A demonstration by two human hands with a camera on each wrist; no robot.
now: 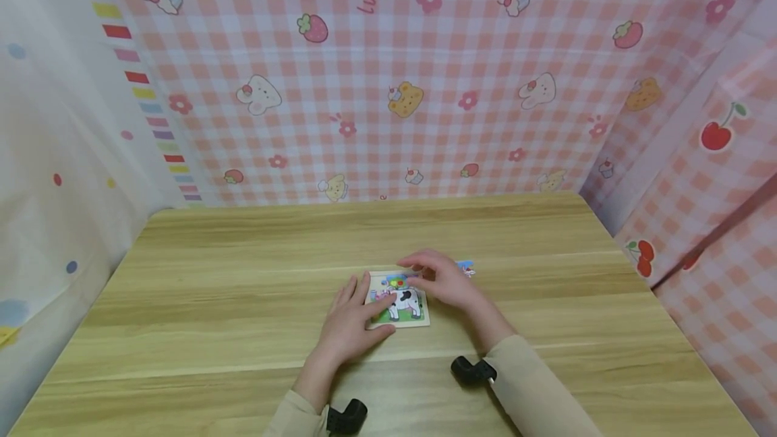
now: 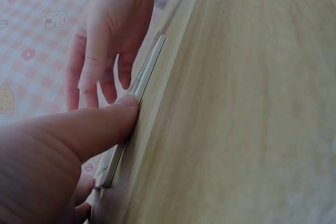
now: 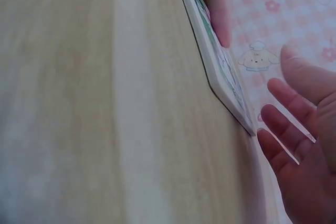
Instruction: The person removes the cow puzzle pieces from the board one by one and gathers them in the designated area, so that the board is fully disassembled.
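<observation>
A small square cow picture puzzle (image 1: 408, 307) in a pale wooden frame lies flat on the table. My left hand (image 1: 349, 324) rests along its left side with straight, spread fingers. One finger reaches over the picture, and the thumb lies along the near edge. In the left wrist view, the thumb (image 2: 107, 127) touches the thin edge of the board (image 2: 152, 61). Over the far right corner hovers my right hand (image 1: 446, 280), its fingers loosely bent and apart. Nothing shows between those fingers in the right wrist view, where the hand (image 3: 310, 145) is beside the board's corner.
A loose blue puzzle piece (image 1: 466, 267) lies just beyond my right hand, partly covered by it. The wood-grain table (image 1: 212, 329) ends at a pink checked curtain (image 1: 388, 120) at the back. Black wrist devices (image 1: 347, 417) sit at both sleeves.
</observation>
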